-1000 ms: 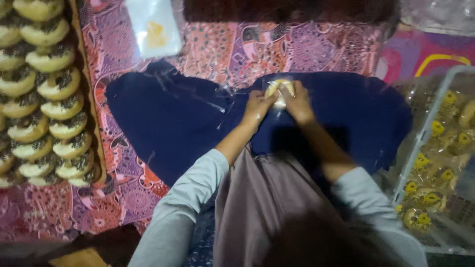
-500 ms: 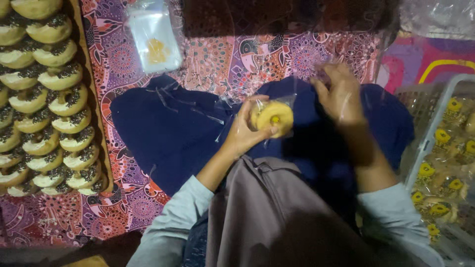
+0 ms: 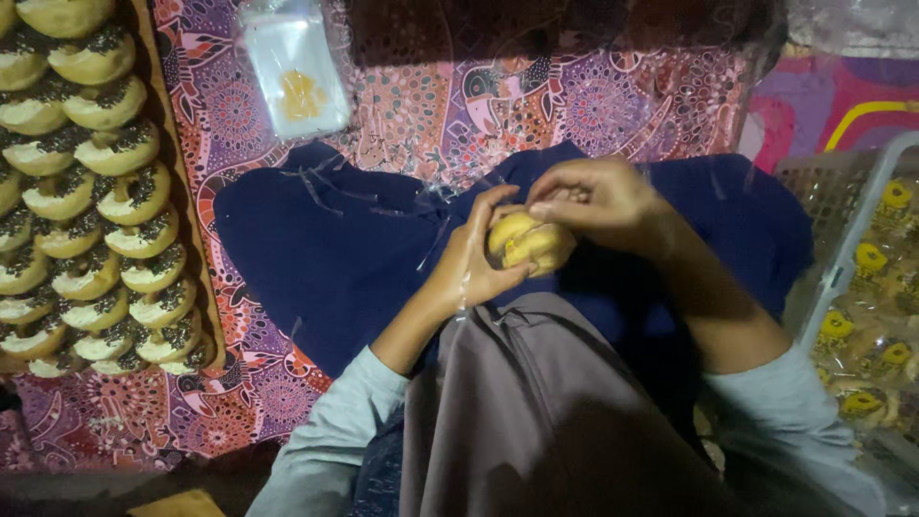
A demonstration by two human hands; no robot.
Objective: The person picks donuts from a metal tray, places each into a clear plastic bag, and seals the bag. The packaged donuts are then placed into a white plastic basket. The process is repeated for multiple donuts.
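1. Head view: I look straight down at a lap covered by a dark blue cloth (image 3: pixel 316 258), which lies on a patterned pink mat (image 3: pixel 450 105).
2. The bun (image 3: pixel 525 239), round and golden, sits above the middle of the lap, held between both hands.
3. The left hand (image 3: pixel 474 263) cups the bun from the left and below, its grip clamped on it.
4. The right hand (image 3: pixel 598 196) lies over the bun's top, fingers curled down and closed on it. Half a second ago this hand was lifted off to the right and the bun sat in the left hand alone; now both are together on it again.
5. I read that as the hands working the bun into thin clear wrap, since shiny film glints about the fingers, though I cannot make out its edges.
6. To the left a tray (image 3: pixel 168 191) holds rows of buns topped with dark sprinkles, well apart from the hands.
7. At the right a pale basket (image 3: pixel 842 249) holds wrapped buns with yellow marks.
8. A clear packet (image 3: pixel 292 67) lies on the mat beyond the cloth.
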